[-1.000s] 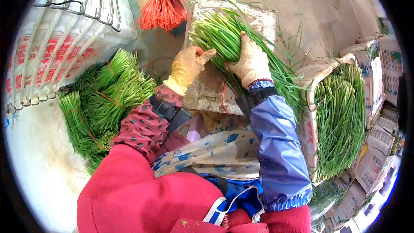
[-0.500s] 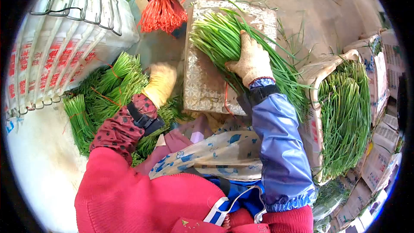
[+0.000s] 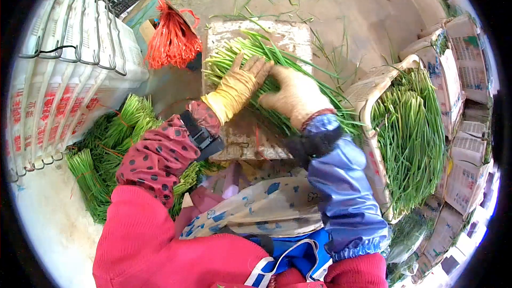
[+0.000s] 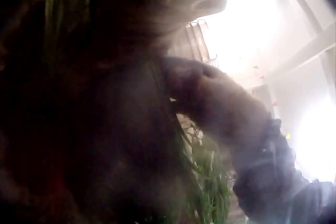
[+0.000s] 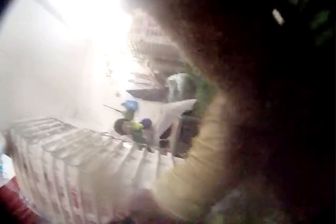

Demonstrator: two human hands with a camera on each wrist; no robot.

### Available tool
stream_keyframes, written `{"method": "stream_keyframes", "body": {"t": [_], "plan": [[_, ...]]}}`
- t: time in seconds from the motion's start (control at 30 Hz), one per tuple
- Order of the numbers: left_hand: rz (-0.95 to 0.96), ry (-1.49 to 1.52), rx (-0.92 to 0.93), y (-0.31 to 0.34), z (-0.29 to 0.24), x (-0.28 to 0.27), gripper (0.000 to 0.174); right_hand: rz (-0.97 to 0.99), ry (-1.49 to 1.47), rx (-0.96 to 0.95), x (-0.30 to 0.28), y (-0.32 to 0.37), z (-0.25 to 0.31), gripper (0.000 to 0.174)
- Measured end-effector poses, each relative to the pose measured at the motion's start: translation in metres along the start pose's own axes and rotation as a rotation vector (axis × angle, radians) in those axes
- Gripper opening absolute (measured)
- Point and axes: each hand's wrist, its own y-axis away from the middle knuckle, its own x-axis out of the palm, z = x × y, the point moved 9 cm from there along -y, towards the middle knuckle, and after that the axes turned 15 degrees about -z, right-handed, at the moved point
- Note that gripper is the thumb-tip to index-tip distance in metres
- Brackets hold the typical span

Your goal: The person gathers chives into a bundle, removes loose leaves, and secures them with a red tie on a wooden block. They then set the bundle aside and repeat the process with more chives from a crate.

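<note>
A loose bundle of chives [image 3: 234, 56] lies on a worn board [image 3: 290, 34], pale stem ends to the left and green leaves trailing right. My left hand [image 3: 240, 84], in a tan and yellow glove, rests across the stems with its fingers straight. Close beside it, my right hand [image 3: 296, 96] in a cream knit glove grips the bundle, thumb on the near side and fingertips hidden over the top. Both wrist views are dark and blurred; the left one shows the right sleeve [image 4: 268, 174], the right one the yellow glove cuff [image 5: 194, 176].
Tied chive bundles [image 3: 125, 122] are piled at the left, beside stacked white crates [image 3: 64, 90]. Red ties [image 3: 173, 37] hang behind the board. To the right stands a basket [image 3: 368, 120] packed with chives, with more crates [image 3: 469, 154] beyond. Loose leaves litter the floor.
My left hand left the stems, swung down left near the tied bundles, and is back on the chives. My right hand has stayed on the bundle. The head view has shifted.
</note>
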Motion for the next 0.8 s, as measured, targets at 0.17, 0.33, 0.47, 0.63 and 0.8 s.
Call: {"method": "stream_keyframes", "body": {"t": [0.17,0.33,0.47,0.63,0.8], "plan": [[-0.060,0.048,-0.005,-0.004,-0.005,-0.007,0.054,-0.190,0.056,0.154,-0.023,-0.064,-0.043,0.041],[-0.038,0.103,-0.035,-0.002,-0.001,-0.004,0.052,-0.036,0.239,0.103,0.030,-0.090,-0.050,0.051],[-0.131,0.140,-0.075,-0.002,0.003,-0.008,0.062,0.082,0.320,0.089,0.044,-0.083,-0.052,0.044],[-0.024,0.041,-0.074,-0.005,0.004,-0.009,0.071,-0.151,0.382,-0.268,0.039,-0.058,-0.026,0.035],[0.043,-0.050,0.028,-0.012,-0.003,0.001,0.069,0.070,0.190,-0.135,0.042,-0.030,-0.020,0.026]]}}
